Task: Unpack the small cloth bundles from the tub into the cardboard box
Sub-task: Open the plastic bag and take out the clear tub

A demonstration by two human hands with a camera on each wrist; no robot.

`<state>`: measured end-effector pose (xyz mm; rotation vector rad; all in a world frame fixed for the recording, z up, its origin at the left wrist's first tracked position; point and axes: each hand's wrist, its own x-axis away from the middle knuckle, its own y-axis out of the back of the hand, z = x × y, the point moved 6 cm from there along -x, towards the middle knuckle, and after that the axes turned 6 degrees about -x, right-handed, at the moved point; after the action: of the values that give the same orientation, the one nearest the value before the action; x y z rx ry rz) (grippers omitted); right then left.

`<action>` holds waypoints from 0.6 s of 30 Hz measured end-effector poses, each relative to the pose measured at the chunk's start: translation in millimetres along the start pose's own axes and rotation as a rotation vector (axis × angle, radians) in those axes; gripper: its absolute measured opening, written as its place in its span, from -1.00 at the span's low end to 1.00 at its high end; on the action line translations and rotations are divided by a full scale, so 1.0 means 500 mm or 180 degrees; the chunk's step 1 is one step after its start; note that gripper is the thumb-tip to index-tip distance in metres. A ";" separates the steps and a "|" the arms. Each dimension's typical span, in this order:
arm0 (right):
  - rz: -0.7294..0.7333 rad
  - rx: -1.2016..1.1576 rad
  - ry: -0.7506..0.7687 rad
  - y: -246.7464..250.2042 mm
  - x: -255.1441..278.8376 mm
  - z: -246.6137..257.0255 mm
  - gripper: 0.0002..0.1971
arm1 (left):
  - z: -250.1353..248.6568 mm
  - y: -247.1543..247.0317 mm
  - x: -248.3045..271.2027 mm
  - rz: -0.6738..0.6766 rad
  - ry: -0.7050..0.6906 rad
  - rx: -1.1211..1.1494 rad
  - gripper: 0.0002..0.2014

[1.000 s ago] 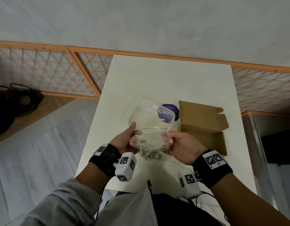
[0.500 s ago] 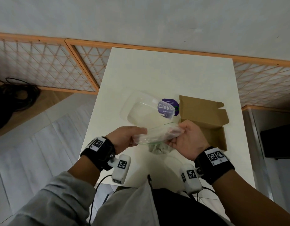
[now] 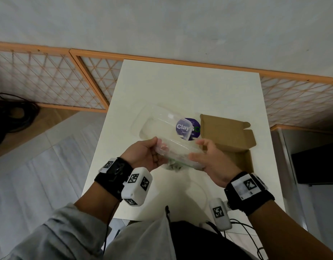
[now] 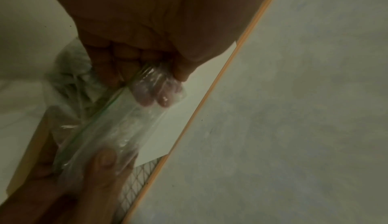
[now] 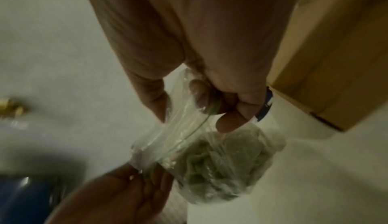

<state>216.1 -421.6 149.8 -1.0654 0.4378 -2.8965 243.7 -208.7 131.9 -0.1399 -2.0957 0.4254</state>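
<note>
A clear zip bag (image 3: 178, 153) of pale green cloth bundles (image 5: 220, 161) hangs just above the table between both hands. My left hand (image 3: 147, 154) pinches the bag's left top corner (image 4: 155, 84), fingers curled round the plastic. My right hand (image 3: 208, 156) pinches the right end of the bag's top strip (image 5: 201, 111). The clear tub (image 3: 162, 124) with a purple label (image 3: 188, 128) lies on the table behind the bag. The open cardboard box (image 3: 229, 136) sits to the tub's right, close beside my right hand; I cannot see what is in it.
The white table (image 3: 180, 87) runs back to an orange-framed lattice screen (image 3: 49, 81). Its left edge drops to the floor, where black cables (image 3: 10, 117) lie. A dark cabinet (image 3: 315, 166) stands to the right.
The hands have slid to opposite ends of the bag's top strip, which is now stretched between them and tilted. The tub and box have not moved.
</note>
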 end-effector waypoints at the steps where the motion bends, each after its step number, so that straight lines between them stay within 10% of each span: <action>1: -0.0123 0.0329 0.0017 0.003 -0.002 -0.003 -0.45 | 0.003 -0.002 -0.003 0.0008 -0.0008 -0.0027 -0.67; 11: -0.0609 0.2991 0.0603 0.008 -0.003 -0.028 -0.78 | 0.040 0.052 -0.017 -0.0454 -0.0500 -0.1727 -0.18; 18: -0.0670 0.2524 0.0174 0.014 -0.005 -0.036 -0.80 | 0.032 0.072 0.020 -0.1087 -0.0850 -0.4288 -0.76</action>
<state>206.2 -423.4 133.3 -0.9117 -0.8066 -2.8000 222.3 -176.4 119.6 -0.5002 -2.2539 -1.2708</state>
